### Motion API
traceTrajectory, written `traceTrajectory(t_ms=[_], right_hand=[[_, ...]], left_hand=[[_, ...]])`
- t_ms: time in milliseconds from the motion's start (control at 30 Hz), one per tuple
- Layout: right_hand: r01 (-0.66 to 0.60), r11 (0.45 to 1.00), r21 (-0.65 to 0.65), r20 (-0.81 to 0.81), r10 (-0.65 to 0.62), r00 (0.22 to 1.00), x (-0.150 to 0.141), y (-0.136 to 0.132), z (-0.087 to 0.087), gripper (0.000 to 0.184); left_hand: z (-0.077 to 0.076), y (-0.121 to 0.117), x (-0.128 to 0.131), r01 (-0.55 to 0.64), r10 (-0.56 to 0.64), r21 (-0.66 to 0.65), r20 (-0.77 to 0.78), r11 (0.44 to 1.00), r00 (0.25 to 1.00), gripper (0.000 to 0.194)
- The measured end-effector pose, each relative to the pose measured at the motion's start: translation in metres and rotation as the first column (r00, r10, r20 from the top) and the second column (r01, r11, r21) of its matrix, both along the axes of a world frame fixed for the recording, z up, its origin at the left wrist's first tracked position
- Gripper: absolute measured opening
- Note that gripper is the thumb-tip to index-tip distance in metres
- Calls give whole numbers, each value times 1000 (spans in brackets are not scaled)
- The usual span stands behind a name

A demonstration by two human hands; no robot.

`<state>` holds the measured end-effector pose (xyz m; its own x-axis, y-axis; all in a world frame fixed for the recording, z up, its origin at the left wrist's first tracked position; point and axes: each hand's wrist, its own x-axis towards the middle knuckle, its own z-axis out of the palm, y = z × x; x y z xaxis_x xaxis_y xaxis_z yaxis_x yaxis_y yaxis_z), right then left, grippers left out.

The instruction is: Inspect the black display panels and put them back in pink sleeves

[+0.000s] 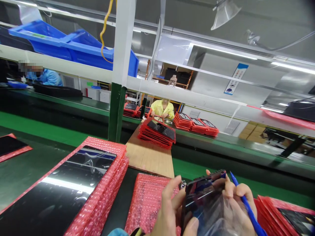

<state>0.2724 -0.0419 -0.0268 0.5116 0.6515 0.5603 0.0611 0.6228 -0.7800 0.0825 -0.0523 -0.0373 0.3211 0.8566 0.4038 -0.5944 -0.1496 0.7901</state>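
Note:
My left hand (171,209) grips the lower left side of a dark, glossy phone-sized panel (203,200), which is partly wrapped in clear plastic film. My right hand (240,200) holds a blue pen-like tool (248,209) and touches the panel's right side. Just left of my left hand lies an empty-looking pink bubble-wrap sleeve (147,203). Further left, a larger black glass panel (66,183) rests on a pink bubble-wrap stack. Another pink stack (292,213) sits beyond my right hand.
A wooden board (147,157) carries a stack of pink-wrapped panels (157,134). Green benches run across the view. A co-worker in yellow (162,109) handles more stacks beyond a green post (115,111). Another person in blue (45,77) sits at left, below blue bins (73,46).

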Motion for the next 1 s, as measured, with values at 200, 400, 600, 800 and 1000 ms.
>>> traceTrajectory(t_ms=[200,400,600,800,1000], right_hand=[[-84,990,-110,-110,72,991,-4,-1,0,30],[-49,982,-184,-89,33,996,-6,1,8,33],[-129,949,-289,-240,59,969,-10,5,11,38],[-152,928,-341,-396,5,918,-11,4,10,44],[-171,943,-287,-374,54,926,-11,-3,16,41]], left_hand=[[16,6,-10,-69,78,75,-121,995,990,65],[17,13,-16,-37,50,90,-149,995,987,68],[22,25,-23,108,-91,150,-120,983,989,72],[24,29,-24,228,-233,91,52,969,971,71],[14,35,-10,-58,78,-141,139,988,987,40]])
